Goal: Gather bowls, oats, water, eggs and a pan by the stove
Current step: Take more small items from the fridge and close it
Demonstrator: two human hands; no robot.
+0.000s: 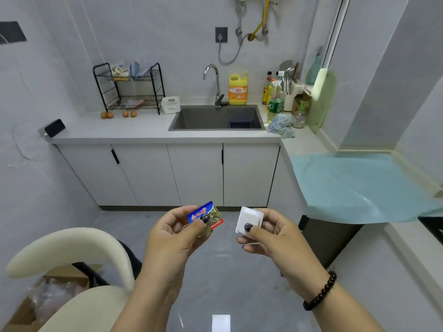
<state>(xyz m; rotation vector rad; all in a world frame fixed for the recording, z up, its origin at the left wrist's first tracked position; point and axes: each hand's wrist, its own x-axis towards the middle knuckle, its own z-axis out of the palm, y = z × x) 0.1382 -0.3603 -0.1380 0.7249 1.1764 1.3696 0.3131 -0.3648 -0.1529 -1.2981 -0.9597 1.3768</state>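
Two small butter portions are held up near the chest, seemingly so their labels can be read: the left hand (172, 233) pinches the blue Anchor pack (205, 218) under its thumb, the right hand (268, 232) pinches a white pack (249, 219) likewise, both palms turned inward. Four eggs (118, 114) lie on the far tabletop (143, 130) beneath the black rack (129, 87), left of the sink (215, 117), not yet gathered.

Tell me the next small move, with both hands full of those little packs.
Probably set both packs down on the counter. The left hand pinches a butter pack and the right hand a white pack, so neither can pick up the four eggs beside the rack.
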